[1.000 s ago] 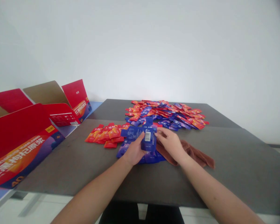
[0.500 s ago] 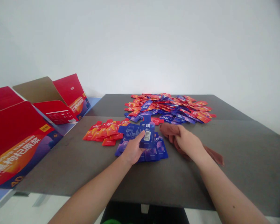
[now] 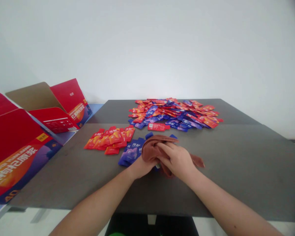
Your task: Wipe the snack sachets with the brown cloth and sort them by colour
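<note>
Brown cloth lies bunched near the tabletop front edge, clasped by the curled right hand; the left hand's fingers are hidden behind it, grip indeterminate, just beside blue sachets.

Rough-napped brown cloth towel, glossy foil sachets, matt grey tabletop, smooth coated cardboard cartons

The grey tabletop carries a big heap of red and blue pouches, a smaller red pile, blue pouches and a brown cloth.
</note>
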A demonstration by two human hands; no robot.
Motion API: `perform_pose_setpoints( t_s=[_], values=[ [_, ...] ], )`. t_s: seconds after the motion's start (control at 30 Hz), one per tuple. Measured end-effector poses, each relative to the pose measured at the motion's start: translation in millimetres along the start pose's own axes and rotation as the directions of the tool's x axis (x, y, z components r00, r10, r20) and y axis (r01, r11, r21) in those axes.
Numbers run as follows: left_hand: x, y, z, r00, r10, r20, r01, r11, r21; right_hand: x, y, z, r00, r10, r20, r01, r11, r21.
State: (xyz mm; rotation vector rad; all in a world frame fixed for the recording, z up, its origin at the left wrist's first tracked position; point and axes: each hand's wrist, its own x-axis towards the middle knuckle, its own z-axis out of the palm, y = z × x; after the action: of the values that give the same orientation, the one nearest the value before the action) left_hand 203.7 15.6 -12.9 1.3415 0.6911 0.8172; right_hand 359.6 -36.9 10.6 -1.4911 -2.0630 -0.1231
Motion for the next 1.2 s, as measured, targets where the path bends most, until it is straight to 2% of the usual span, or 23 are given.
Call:
perform_pose_setpoints(
  t_s=[0.07, 0.13, 0.2, 0.27, 0.3, 0.37, 0.43, 0.5, 0.6, 0.7, 0.77, 0.87, 0.93, 1.03, 1.13, 1.2],
  values=[
    [-1, 2, 3.1, 0.997, -0.051, 0.055, 0.048, 0.997, 0.052, 4, 13, -5, 0.98, 0.186, -0.076, -0.192, 0.978, -0.082],
    [-2, 3, 7.9, 0.99, -0.119, 0.072, 0.122, 0.992, -0.033, 6, 27, -11, 0.923, 0.335, -0.189, -0.352, 0.934, -0.064],
    [-2, 3, 11.4, 0.989, -0.145, 0.043, 0.15, 0.979, -0.14, 8, 36, -13, 0.853, 0.433, -0.29, -0.432, 0.899, 0.071],
    [-1, 5, 12.4, 0.993, -0.118, -0.021, 0.111, 0.967, -0.228, 7, 36, -9, 0.815, 0.487, -0.314, -0.417, 0.869, 0.265],
    [0, 6, 12.2, 0.994, -0.094, -0.06, 0.076, 0.966, -0.247, 7, 33, -6, 0.818, 0.496, -0.29, -0.392, 0.851, 0.349],
    [1, 11, 11.7, 0.988, -0.029, -0.151, -0.005, 0.976, -0.219, 4, 20, 3, 0.874, 0.448, -0.185, -0.332, 0.831, 0.446],
    [2, 14, 12.6, 0.976, 0.055, -0.21, -0.085, 0.987, -0.137, 0, 3, 12, 0.945, 0.318, -0.074, -0.251, 0.851, 0.461],
    [1, 15, 15.7, 0.964, 0.136, -0.227, -0.153, 0.986, -0.059, -4, -13, 18, 0.976, 0.215, -0.019, -0.185, 0.88, 0.438],
    [-4, 15, 22.3, 0.96, 0.218, -0.177, -0.219, 0.976, 0.016, -6, -24, 21, 0.965, 0.257, -0.059, -0.214, 0.895, 0.392],
    [-10, 19, 25.7, 0.967, 0.236, -0.093, -0.229, 0.97, 0.076, -3, -20, 16, 0.934, 0.339, -0.11, -0.264, 0.865, 0.426],
    [-13, 22, 24.4, 0.979, 0.2, -0.048, -0.194, 0.975, 0.104, 0, -12, 10, 0.922, 0.374, -0.097, -0.267, 0.799, 0.539],
    [-12, 26, 19.5, 0.989, 0.146, -0.007, -0.145, 0.988, 0.05, 4, -1, 4, 0.895, 0.445, -0.044, -0.274, 0.624, 0.732],
    [-8, 26, 16.7, 0.994, 0.109, -0.022, -0.111, 0.991, -0.075, 6, 5, 3, 0.864, 0.503, -0.003, -0.281, 0.489, 0.826],
    [0, 24, 14.1, 0.996, -0.026, -0.089, -0.002, 0.955, -0.296, 8, 11, 4, 0.835, 0.545, 0.078, -0.288, 0.311, 0.906],
    [4, 23, 12.3, 0.983, -0.157, -0.098, 0.106, 0.911, -0.397, 10, 14, 5, 0.823, 0.557, 0.109, -0.288, 0.244, 0.926],
    [4, 23, 11.8, 0.981, -0.182, -0.069, 0.141, 0.909, -0.393, 11, 14, 6, 0.816, 0.57, 0.093, -0.272, 0.237, 0.933]
  ],
)
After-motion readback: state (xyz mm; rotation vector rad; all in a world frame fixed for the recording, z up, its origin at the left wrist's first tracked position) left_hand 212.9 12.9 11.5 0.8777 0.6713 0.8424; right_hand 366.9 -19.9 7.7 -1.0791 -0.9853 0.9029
